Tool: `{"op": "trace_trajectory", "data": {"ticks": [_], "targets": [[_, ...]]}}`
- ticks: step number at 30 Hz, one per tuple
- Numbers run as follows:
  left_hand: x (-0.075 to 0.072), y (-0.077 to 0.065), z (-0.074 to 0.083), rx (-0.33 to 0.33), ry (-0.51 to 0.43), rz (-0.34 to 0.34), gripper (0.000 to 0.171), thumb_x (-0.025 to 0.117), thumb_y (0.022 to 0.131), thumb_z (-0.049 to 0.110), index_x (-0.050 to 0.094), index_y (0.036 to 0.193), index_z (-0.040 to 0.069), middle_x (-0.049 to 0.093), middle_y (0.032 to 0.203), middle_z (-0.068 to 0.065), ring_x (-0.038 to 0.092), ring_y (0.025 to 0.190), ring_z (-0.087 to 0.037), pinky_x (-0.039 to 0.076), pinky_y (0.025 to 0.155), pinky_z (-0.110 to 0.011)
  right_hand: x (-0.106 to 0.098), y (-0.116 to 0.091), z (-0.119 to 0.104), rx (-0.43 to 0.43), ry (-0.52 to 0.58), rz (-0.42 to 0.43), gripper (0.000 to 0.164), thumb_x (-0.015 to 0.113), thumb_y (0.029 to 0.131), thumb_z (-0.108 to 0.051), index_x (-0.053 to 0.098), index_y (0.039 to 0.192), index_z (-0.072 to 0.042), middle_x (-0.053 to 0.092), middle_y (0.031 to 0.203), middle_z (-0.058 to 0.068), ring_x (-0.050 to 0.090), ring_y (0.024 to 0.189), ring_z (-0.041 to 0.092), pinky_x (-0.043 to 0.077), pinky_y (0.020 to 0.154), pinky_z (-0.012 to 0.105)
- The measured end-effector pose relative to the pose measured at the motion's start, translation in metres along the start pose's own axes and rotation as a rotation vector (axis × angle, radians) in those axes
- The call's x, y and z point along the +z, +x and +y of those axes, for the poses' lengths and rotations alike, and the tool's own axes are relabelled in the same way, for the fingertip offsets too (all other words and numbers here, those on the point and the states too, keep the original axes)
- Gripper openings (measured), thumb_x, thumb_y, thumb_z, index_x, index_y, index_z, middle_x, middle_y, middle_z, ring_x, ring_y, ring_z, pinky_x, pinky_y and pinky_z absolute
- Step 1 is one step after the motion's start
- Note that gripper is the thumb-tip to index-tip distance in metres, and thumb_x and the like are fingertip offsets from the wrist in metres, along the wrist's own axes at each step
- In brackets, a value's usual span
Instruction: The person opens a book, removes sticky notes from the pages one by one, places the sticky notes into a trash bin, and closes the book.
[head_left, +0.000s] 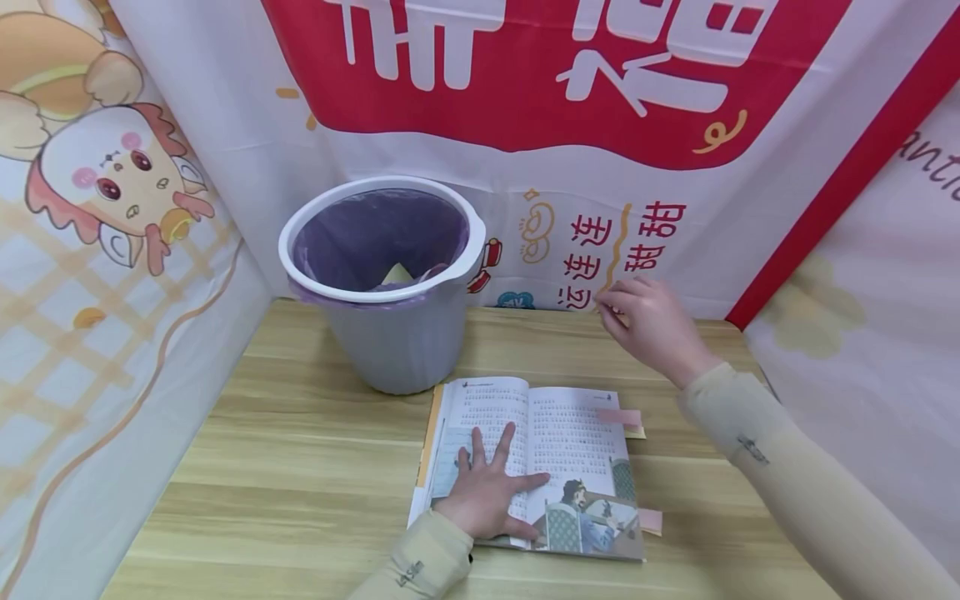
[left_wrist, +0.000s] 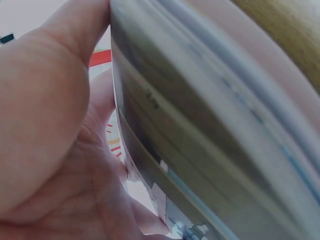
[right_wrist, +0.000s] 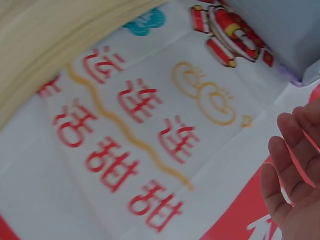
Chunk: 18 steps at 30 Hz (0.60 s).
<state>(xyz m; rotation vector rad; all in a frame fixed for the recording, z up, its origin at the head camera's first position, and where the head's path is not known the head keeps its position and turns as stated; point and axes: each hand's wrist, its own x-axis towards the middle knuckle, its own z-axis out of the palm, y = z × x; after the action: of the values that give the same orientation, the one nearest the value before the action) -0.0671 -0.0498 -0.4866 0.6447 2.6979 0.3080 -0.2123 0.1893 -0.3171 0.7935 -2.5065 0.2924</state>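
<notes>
My left hand (head_left: 486,493) lies spread on an open book (head_left: 573,433), fingers splayed across the left page and the centre fold. In the left wrist view, the palm (left_wrist: 55,150) is close beside the book's blurred page edges (left_wrist: 200,110). Pink tabs (head_left: 619,417) stick out from the book's right side. Above the table's back right, my right hand (head_left: 651,323) is raised with bent fingers, and no object shows in it. Its loosely bent fingers (right_wrist: 295,165) appear at the right of the right wrist view.
A grey bin (head_left: 397,333) with a purple liner (head_left: 375,225) stands behind the book to the left, a pale scrap (head_left: 397,273) inside. Printed cloth walls (head_left: 510,183) enclose the wood-grain table (head_left: 262,467) at the back and sides.
</notes>
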Motion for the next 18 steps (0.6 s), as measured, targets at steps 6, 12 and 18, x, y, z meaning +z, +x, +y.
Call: {"op": "trace_trajectory", "data": {"ticks": [6, 12, 18], "targets": [[-0.001, -0.001, 0.001, 0.0, -0.01, -0.002, 0.081, 0.061, 0.061, 0.077, 0.042, 0.138, 0.06, -0.009, 0.166, -0.012, 0.0, 0.139, -0.066, 0.02, 0.106, -0.074, 0.001, -0.036, 0.02, 0.011, -0.021, -0.009, 0.02, 0.073, 0.082, -0.014, 0.078, 0.098, -0.003, 0.075, 0.091, 0.011, 0.064, 0.085, 0.029, 0.051, 0.081, 0.042], [-0.001, -0.001, 0.001, 0.003, -0.014, 0.0, 0.081, 0.061, 0.061, 0.077, 0.042, 0.138, 0.06, -0.008, 0.166, -0.012, 0.0, 0.139, -0.066, 0.021, 0.106, -0.074, 0.005, -0.066, 0.036, 0.025, -0.021, -0.028, 0.023, 0.076, 0.078, -0.012, 0.078, 0.098, -0.002, 0.075, 0.093, 0.014, 0.067, 0.088, 0.032, 0.052, 0.084, 0.046], [-0.001, 0.0, 0.001, 0.003, -0.018, -0.003, 0.08, 0.061, 0.062, 0.077, 0.042, 0.138, 0.06, -0.009, 0.166, -0.012, -0.001, 0.139, -0.066, 0.02, 0.106, -0.074, 0.013, -0.089, 0.043, 0.037, 0.0, -0.052, 0.025, 0.078, 0.075, -0.009, 0.078, 0.099, 0.0, 0.074, 0.093, 0.015, 0.069, 0.088, 0.033, 0.053, 0.083, 0.048]]}}
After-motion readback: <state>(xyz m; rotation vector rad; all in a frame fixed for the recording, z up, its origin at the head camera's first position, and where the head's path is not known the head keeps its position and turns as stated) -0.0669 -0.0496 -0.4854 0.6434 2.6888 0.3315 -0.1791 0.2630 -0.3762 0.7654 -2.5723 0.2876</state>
